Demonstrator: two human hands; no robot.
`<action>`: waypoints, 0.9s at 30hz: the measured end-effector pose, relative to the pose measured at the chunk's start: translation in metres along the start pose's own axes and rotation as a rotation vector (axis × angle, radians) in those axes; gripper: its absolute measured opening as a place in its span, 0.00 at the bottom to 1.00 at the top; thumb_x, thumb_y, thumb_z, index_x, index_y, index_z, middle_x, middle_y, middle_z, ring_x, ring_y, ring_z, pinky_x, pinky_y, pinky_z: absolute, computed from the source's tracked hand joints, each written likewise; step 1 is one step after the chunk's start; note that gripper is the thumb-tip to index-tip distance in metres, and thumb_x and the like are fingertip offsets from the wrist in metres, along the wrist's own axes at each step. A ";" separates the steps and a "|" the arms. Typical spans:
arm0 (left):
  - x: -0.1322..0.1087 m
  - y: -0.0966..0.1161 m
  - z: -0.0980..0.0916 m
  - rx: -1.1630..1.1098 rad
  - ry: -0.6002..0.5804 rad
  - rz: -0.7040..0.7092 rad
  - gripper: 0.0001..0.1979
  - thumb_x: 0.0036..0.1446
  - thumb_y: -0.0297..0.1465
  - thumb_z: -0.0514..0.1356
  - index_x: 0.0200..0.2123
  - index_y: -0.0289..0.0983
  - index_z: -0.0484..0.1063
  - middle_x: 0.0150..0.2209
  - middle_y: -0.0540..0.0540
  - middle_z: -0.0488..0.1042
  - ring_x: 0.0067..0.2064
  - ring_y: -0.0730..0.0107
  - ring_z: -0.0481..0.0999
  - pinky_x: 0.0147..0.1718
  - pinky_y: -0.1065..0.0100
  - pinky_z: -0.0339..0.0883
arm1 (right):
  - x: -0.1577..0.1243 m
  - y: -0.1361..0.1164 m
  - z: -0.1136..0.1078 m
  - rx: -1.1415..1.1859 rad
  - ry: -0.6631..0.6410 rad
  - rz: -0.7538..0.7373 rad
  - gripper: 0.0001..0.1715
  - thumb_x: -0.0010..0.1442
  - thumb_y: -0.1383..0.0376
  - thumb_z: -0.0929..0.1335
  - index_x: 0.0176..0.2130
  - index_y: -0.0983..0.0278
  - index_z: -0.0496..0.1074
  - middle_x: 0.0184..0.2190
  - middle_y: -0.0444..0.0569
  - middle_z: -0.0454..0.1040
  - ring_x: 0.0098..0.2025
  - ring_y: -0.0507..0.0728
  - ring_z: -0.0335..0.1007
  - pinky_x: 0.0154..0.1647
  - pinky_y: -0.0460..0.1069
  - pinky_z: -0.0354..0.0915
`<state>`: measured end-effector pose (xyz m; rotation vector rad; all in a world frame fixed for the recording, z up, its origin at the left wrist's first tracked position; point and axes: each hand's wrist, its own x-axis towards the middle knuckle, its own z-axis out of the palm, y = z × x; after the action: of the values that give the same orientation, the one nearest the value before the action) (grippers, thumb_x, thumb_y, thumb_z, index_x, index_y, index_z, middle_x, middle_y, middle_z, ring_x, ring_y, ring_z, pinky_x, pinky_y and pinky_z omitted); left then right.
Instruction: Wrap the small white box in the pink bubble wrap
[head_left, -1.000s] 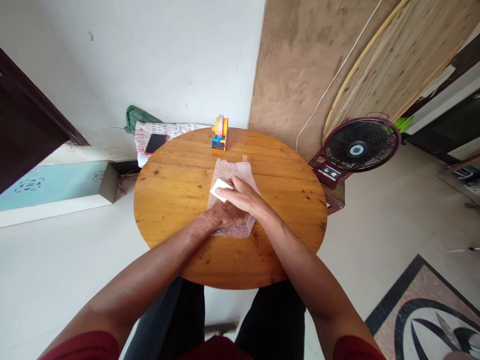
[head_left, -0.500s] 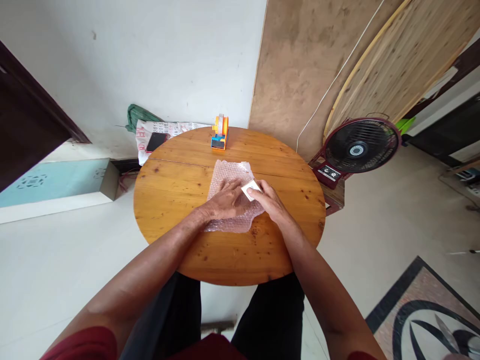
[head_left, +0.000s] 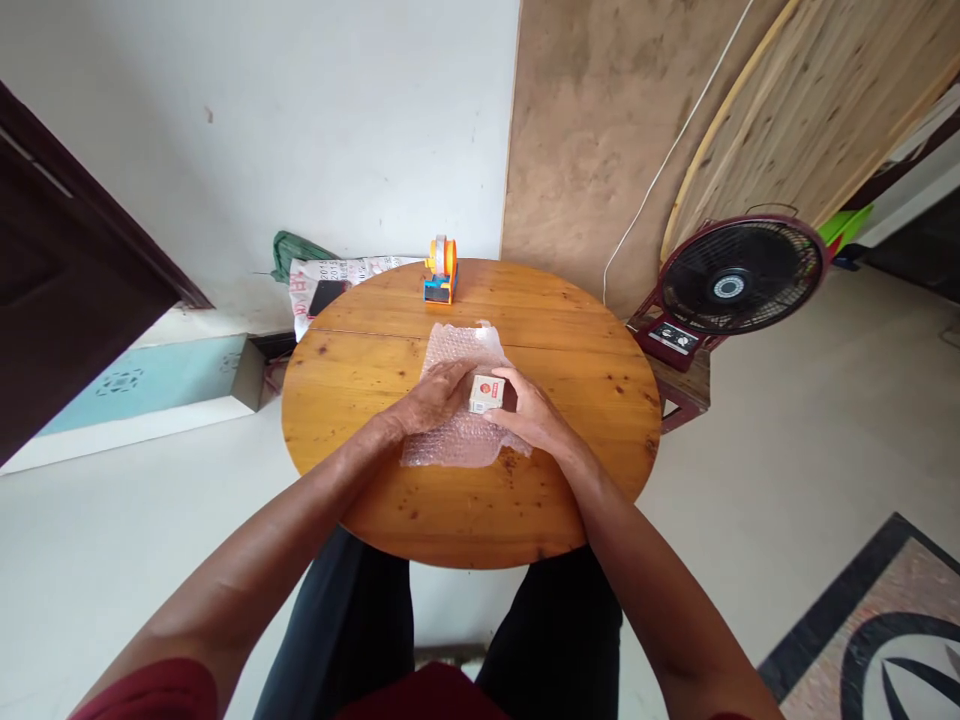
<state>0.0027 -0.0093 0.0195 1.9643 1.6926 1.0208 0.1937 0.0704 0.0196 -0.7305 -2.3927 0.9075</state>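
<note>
**A:** What's in the middle of the table (head_left: 352, 400)?

**B:** A sheet of bubble wrap (head_left: 459, 348). It is clear with a pinkish cast, dimpled all over, and roughly rectangular with crumpled edges. It lies flat on the round top, which is made of glossy orange-brown planks with dark knots.

**A:** And the hands?

**B:** A small box (head_left: 486, 393) stands on the wrap at the table's centre. It is a squat, pale cardboard block with a red mark on the side facing the camera. The right hand (head_left: 531, 415) is curled round its right side, with the thumb at the near edge and the fingers closed against it. The left hand (head_left: 431, 400) lies palm down on the wrap. Its fingers are stretched out and loose, and their tips touch the box's left side.

**A:** Is the box lifted off the wrap?

**B:** I cannot tell. It is touched from both sides, but only the right hand grips it.

**A:** Anything else on the table?

**B:** At its far rim there is a tape dispenser (head_left: 440, 272) of orange and blue plastic, with the roll set upright. At the far left edge a flat dark phone (head_left: 326, 297) shows against a white printed sack (head_left: 360, 267). I cannot tell whether it rests on the wood or on the sack.

**A:** What's off to the table's right?

**B:** A round fan (head_left: 739, 285) with a black wire grille in a dark red frame. It sits on a low wooden stool (head_left: 682, 385) just past the right edge. Behind the table, flat boards (head_left: 592, 130) lean on the white wall. One is plain brown, and another is pale and grained with a curved edge.
</note>
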 end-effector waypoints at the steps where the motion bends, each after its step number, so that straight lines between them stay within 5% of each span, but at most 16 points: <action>1: -0.003 -0.004 0.002 0.007 0.008 0.011 0.22 0.59 0.28 0.53 0.57 0.34 0.67 0.56 0.38 0.71 0.59 0.55 0.69 0.60 0.51 0.59 | 0.000 0.002 -0.001 -0.001 -0.013 0.009 0.29 0.49 0.65 0.72 0.52 0.60 0.68 0.48 0.49 0.74 0.48 0.59 0.70 0.51 0.55 0.64; 11: -0.010 -0.015 0.001 0.031 -0.023 -0.002 0.28 0.56 0.24 0.52 0.61 0.33 0.61 0.59 0.36 0.67 0.62 0.53 0.64 0.62 0.50 0.57 | 0.001 0.005 -0.014 0.105 -0.144 0.095 0.30 0.50 0.64 0.72 0.53 0.61 0.69 0.45 0.47 0.76 0.46 0.59 0.72 0.49 0.54 0.65; 18: -0.009 -0.013 -0.001 0.009 -0.041 0.000 0.29 0.54 0.23 0.52 0.61 0.30 0.61 0.59 0.34 0.66 0.62 0.52 0.64 0.63 0.51 0.56 | 0.000 0.011 -0.008 0.294 -0.108 0.095 0.29 0.52 0.63 0.72 0.54 0.59 0.68 0.48 0.46 0.75 0.49 0.58 0.71 0.52 0.53 0.65; 27: -0.008 -0.020 0.000 -0.300 0.014 -0.096 0.20 0.58 0.26 0.53 0.54 0.36 0.70 0.54 0.42 0.74 0.56 0.60 0.72 0.59 0.56 0.63 | -0.002 0.003 -0.017 0.555 -0.137 0.172 0.31 0.53 0.62 0.73 0.55 0.60 0.66 0.51 0.49 0.75 0.53 0.59 0.71 0.57 0.56 0.63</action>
<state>-0.0116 -0.0130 0.0040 1.6741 1.5219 1.1777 0.2058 0.0790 0.0287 -0.6707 -2.0472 1.6470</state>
